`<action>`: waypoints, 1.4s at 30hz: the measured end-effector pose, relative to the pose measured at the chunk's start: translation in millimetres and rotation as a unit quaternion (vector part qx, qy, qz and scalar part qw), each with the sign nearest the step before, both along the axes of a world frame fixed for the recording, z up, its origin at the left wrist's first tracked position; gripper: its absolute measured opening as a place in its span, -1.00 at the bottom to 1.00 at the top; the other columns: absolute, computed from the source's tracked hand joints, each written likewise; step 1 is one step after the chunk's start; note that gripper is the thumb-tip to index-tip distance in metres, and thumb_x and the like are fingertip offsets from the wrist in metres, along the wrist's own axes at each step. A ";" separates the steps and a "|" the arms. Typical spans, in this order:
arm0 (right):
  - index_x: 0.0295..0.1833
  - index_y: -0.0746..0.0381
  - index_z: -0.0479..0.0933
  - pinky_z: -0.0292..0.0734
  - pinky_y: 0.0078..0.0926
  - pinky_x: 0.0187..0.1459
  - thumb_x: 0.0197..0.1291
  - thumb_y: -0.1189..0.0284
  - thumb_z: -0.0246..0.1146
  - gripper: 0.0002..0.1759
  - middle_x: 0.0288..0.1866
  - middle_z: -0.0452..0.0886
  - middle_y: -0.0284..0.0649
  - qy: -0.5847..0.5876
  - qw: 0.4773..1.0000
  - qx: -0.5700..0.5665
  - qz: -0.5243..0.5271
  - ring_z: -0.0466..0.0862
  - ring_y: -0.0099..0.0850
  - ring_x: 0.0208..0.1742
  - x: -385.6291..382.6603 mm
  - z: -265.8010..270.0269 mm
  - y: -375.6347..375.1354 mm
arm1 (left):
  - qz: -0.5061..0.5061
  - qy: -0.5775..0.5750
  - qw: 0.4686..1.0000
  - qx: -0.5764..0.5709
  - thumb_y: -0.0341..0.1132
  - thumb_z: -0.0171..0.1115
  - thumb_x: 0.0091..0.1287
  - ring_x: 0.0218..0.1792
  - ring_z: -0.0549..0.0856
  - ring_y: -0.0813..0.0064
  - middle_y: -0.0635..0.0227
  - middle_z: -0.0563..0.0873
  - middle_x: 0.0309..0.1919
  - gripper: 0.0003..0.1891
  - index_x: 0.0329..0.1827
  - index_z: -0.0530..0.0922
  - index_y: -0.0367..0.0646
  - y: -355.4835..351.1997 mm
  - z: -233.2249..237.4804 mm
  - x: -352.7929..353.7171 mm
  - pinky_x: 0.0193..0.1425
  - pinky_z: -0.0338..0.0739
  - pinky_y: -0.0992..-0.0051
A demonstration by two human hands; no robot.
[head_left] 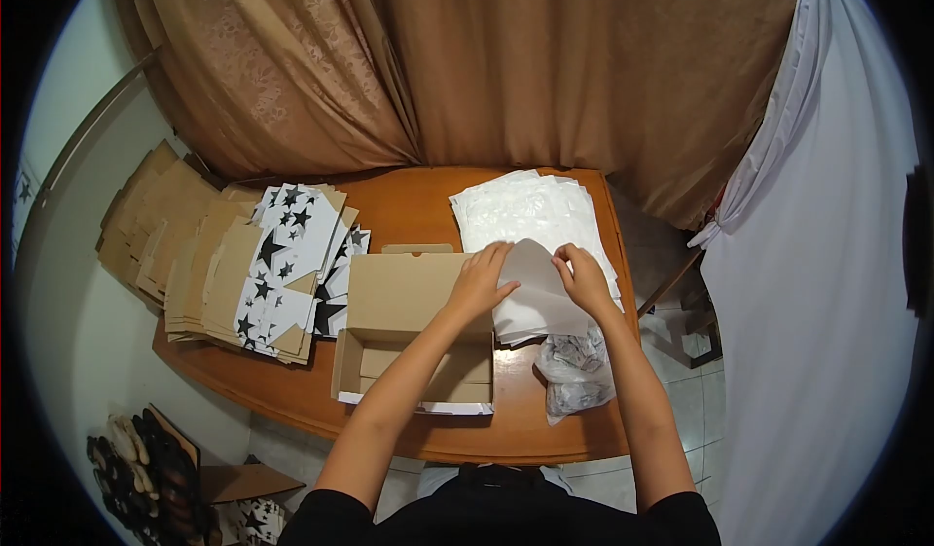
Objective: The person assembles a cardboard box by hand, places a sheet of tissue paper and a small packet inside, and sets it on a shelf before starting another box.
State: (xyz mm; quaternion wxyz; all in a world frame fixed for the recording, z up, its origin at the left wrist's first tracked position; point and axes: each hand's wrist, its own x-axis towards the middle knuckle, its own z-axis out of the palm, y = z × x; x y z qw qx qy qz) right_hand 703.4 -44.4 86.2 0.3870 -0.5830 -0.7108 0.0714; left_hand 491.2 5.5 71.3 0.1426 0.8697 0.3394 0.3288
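A thin white sheet (537, 288), partly raised and bent up at its far edge, is between my hands. My left hand (482, 285) has the sheet's left side between thumb and fingers. On the other side, my right hand (586, 281) pinches the sheet near its upper right edge. Beneath it lies a pile of white sheets (530, 203), somewhat glossy and unevenly stacked. An open cardboard box (401, 288), brown inside with its lid folded back, stands left of the sheet, partly behind my left forearm. A clear plastic bag (574, 376) with grey contents lies beside my right forearm.
Flattened brown cardboard boxes (199, 264) are stacked at the table's left, some with white sides and black stars (282, 244). The wooden table (389, 196) has a rounded front edge (467, 449). Brown curtains (564, 69) hang behind it and a white cloth (798, 351) at the right.
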 end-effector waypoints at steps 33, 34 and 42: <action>-0.12 0.28 0.40 0.30 -0.16 0.21 0.14 0.64 0.17 -0.81 -0.20 0.50 -0.08 -0.044 0.981 0.189 0.019 0.50 -0.07 -0.06 -135.0 100.6 -105.1 | 0.066 0.073 0.930 0.353 -0.37 0.27 0.10 -0.21 0.60 0.48 0.49 0.61 -0.37 -0.90 -0.33 0.55 -0.02 -28.5 78.7 -306.9 0.12 0.31 0.26; -0.14 0.27 0.41 0.30 -0.15 0.20 0.10 0.65 0.19 -0.80 -0.21 0.51 -0.10 -0.052 0.986 0.154 0.031 0.51 -0.10 -0.07 -138.4 89.1 -109.2 | 0.062 0.088 0.933 0.344 -0.38 0.27 0.09 -0.21 0.60 0.48 0.49 0.61 -0.37 -0.89 -0.33 0.55 -0.02 -36.7 66.8 -319.6 0.12 0.31 0.25; -0.22 0.23 0.48 0.36 -0.22 0.10 -0.04 0.64 0.25 -0.78 -0.05 0.52 -0.16 -0.100 0.994 0.028 0.022 0.48 -0.12 0.09 -126.8 0.3 -149.5 | -0.021 0.161 0.955 0.249 -0.40 0.16 0.04 -0.14 0.56 0.44 0.43 0.57 -0.35 -0.85 -0.30 0.52 -0.07 -99.1 -5.8 -351.5 0.11 0.33 0.30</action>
